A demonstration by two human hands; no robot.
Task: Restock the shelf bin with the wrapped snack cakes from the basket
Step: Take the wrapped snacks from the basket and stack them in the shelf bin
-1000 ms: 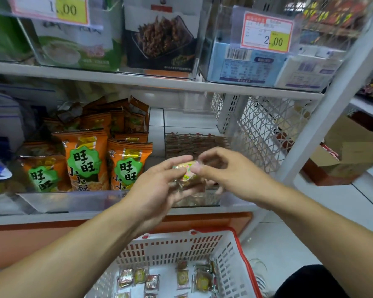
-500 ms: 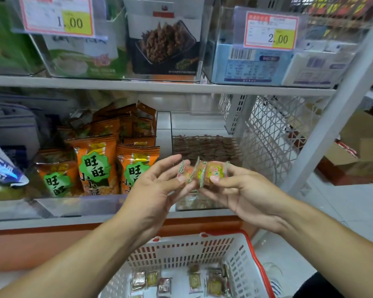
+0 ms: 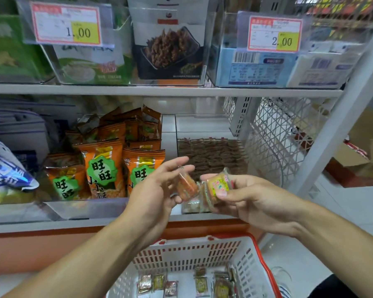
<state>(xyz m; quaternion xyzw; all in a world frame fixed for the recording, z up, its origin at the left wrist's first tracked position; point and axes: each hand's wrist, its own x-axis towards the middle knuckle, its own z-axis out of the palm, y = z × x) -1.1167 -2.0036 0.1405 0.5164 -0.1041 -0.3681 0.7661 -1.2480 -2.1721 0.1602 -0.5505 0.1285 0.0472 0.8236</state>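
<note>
Wrapped cakes [image 3: 200, 284] in basket [image 3: 181, 254]

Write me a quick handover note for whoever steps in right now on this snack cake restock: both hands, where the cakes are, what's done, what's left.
Left hand: holds one wrapped snack cake in its fingertips.
Right hand: grips a small stack of cakes, thumb on the front one.
Both are in front of the clear shelf bin, which already has rows of cakes at its back; its front is partly hidden by the hands.
White basket below holds several more loose cakes.
Left: place the held cakes in the bin, then empty the basket.
</note>
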